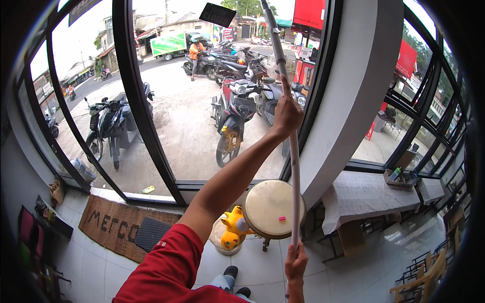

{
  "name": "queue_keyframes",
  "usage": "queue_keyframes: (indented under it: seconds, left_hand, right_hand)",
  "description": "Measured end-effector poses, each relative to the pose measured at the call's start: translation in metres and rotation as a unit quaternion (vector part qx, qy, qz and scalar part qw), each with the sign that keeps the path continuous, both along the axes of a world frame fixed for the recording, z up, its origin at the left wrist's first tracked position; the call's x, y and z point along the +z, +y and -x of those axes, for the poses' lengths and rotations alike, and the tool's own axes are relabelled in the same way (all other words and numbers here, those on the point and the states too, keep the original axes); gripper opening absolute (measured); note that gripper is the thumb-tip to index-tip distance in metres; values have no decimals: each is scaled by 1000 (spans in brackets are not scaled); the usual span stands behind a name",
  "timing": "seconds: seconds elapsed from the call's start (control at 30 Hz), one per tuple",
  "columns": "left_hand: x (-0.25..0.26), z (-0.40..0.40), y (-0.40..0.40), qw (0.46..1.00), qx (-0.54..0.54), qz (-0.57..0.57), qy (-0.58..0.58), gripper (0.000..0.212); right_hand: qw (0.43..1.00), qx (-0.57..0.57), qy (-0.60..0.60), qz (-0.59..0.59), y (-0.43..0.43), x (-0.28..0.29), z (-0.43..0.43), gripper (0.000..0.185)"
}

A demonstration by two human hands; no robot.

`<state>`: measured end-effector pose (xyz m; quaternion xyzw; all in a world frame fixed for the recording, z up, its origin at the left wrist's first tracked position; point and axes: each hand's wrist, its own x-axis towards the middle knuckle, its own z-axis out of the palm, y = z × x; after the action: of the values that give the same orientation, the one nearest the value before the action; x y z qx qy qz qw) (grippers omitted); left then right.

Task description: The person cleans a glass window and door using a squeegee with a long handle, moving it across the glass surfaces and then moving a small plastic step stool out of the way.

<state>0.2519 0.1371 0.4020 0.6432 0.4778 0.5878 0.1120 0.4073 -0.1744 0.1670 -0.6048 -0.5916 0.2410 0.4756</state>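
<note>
A long light-coloured telescopic pole (pixel 295 181) runs almost upright in front of the glass, its top end beyond the upper edge of the view. My left hand (pixel 288 113) grips it high up, arm stretched out, with the index finger extended along the shaft. Lower down, my right hand (pixel 296 261) is wrapped around the same pole. Behind the pole stands a round drum-like stool or table (pixel 265 204) with a small pink object (pixel 282 218) on top. A yellow plush toy (pixel 235 227) lies beside it on a low round stool (pixel 216 236).
A large window (pixel 182 125) in a black frame faces me, with a hanging sign (pixel 218 15) bearing writing. Right of it are a white pillar (pixel 350 83) and a cloth-covered table (pixel 367 193). A brown doormat (pixel 108 223) lies left. Parked motorcycles (pixel 235 113) stand outside.
</note>
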Motion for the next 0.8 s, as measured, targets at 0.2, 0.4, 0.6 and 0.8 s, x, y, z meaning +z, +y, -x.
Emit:
queue_keyframes:
  seconds: [0.2, 0.4, 0.6, 0.8]
  left_hand:
    - [-41, -13, -8, 997, 42, -57, 24, 84]
    - [-40, -13, -21, 999, 11, 30, 9, 87]
    - [-60, -18, -29, 999, 1, 31, 33, 88]
    - [-91, -27, -36, 999, 0, 27, 30, 86]
  right_hand:
    - [1000, 0, -9, 30, -27, -27, -16, 38]
    - [999, 3, 15, 52, -42, -27, -12, 37]
    - [998, 6, 18, 67, -58, -43, -8, 37]
    - [995, 4, 5, 101, -76, -58, -13, 36]
